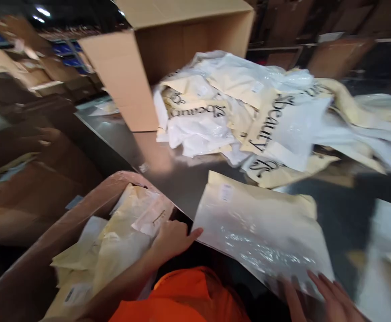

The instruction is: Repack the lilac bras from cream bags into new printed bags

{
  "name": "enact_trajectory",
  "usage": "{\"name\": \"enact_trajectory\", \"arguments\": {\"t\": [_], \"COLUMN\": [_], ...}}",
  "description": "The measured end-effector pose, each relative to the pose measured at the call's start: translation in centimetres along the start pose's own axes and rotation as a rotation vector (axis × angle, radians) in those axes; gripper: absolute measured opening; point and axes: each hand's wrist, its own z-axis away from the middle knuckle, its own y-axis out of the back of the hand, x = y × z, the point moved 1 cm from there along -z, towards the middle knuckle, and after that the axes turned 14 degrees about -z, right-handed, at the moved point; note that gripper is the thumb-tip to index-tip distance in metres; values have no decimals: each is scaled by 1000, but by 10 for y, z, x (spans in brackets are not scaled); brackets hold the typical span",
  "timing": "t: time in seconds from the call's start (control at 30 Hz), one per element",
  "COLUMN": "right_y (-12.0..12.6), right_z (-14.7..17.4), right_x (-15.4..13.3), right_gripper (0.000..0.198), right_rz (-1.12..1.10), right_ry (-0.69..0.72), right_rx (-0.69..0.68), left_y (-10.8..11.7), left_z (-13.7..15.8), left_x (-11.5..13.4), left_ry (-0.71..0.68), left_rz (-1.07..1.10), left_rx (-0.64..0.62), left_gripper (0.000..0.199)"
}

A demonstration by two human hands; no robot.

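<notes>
A flat plastic mailer bag (259, 228), clear over white and cream with a small label near its far left corner, lies on the dark metal table (162, 179). My left hand (173, 239) is at its left edge, with the thumb stretched out to that edge. The other fingers are folded out of sight, so its grip cannot be made out. Over the near right edge of the mailer, my right hand (326, 297) has its fingers spread, blurred by motion; contact is unclear. Left of the table, a wrapped carton (115, 183) holds several cream and white mailers (125, 237) beside my left forearm.
A heap of mailers (209, 112) marked "beauty" spills from a cardboard box (120, 76) lying on its side at the back. More bags (386, 250) lie to the right. Another open carton (44, 183) stands left. Shelves with blue bins (71, 56) are behind.
</notes>
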Motion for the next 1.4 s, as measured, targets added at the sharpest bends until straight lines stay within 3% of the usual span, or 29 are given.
{"name": "enact_trajectory", "arguments": {"t": [0.13,0.2,0.3,0.4,0.47,0.57,0.67,0.8,0.9,1.07,1.2,1.3,1.4], "right_y": [19,21,21,21,24,29,35,42,45,46,48,51,55], "right_z": [-2,-2,-1,3,7,15,25,36,41,46,44,39,34], "right_x": [2,2,-1,-8,-11,-15,-16,-19,-25,-30,-27,-24,-19], "right_gripper": [57,54,49,44,42,45,37,31,31,25,22,21,22], "right_rz": [214,214,119,24,-10,-34,-29,-120,-217,-172,-79,-49,-41], "right_ry": [-202,-281,-316,-332,-338,-278,-131,-18,28,108,165,156,102], "right_rx": [-145,-211,-250,-272,-262,-340,-476,-430,-359,-235,-190,-118,-25], "left_y": [2,5,8,-1,-16,-46,-72,-95,-105,-107,-98,-78,-44], "left_z": [-9,-19,-23,-13,1,26,46,54,58,72,74,52,19], "left_x": [-10,-15,-15,-11,-4,18,55,108,136,161,163,131,63], "left_ry": [-113,-31,188,282,300,243,137,43,3,24,135,262,399], "left_rz": [204,431,782,930,986,1033,1038,1042,1050,1094,1133,1152,1145], "left_rx": [-277,-298,-226,-241,-341,-636,-887,-1063,-1119,-1036,-852,-587,-195], "left_gripper": [53,55,57,49,47,53,56,61,60,43,28,24,20]}}
